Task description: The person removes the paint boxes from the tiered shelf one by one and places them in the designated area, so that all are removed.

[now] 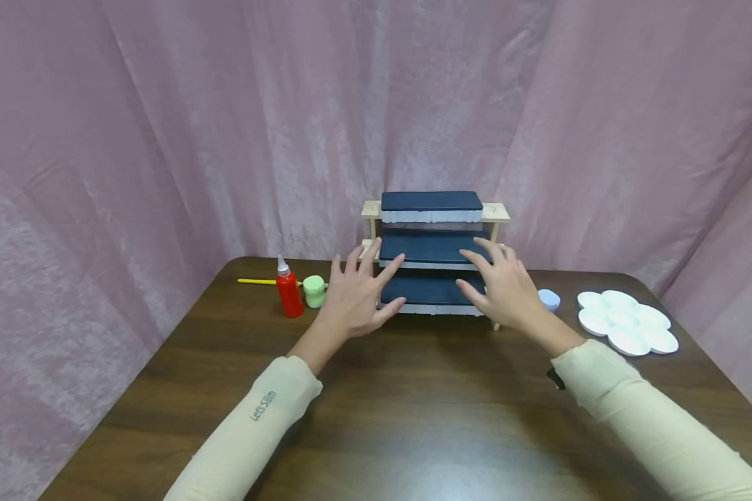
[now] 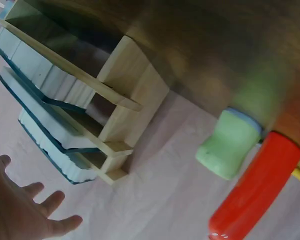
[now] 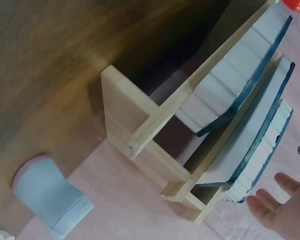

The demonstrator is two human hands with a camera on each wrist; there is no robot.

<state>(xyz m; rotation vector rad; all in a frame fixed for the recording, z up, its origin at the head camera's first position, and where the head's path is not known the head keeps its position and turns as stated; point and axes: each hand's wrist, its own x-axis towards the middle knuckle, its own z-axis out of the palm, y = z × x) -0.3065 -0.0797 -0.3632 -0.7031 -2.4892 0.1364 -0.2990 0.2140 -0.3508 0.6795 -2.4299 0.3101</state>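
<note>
The three-tier wooden rack [image 1: 495, 211] stands at 12 o'clock on the surface [image 1: 426, 403]. Its stepped tiers presumably keep all three navy-topped white boxes [image 1: 432, 202] accessible from the front. The left hand [image 1: 354, 296] is at the rack's 7 o'clock, the right hand [image 1: 507, 285] at 5 o'clock; each grip is spread and unloaded (contact is not evident). Upright near 8 o'clock: red squeeze bottle [image 1: 290, 296], green waisted container [image 1: 315, 291]. Near 4 o'clock: pale-blue container [image 1: 548, 300], then white flower-shaped palette [image 1: 625, 320], apparently set aside.

Soft, even light; pale glare on tabletop [image 1: 464, 438]; wrist views dimmer, softer
</note>
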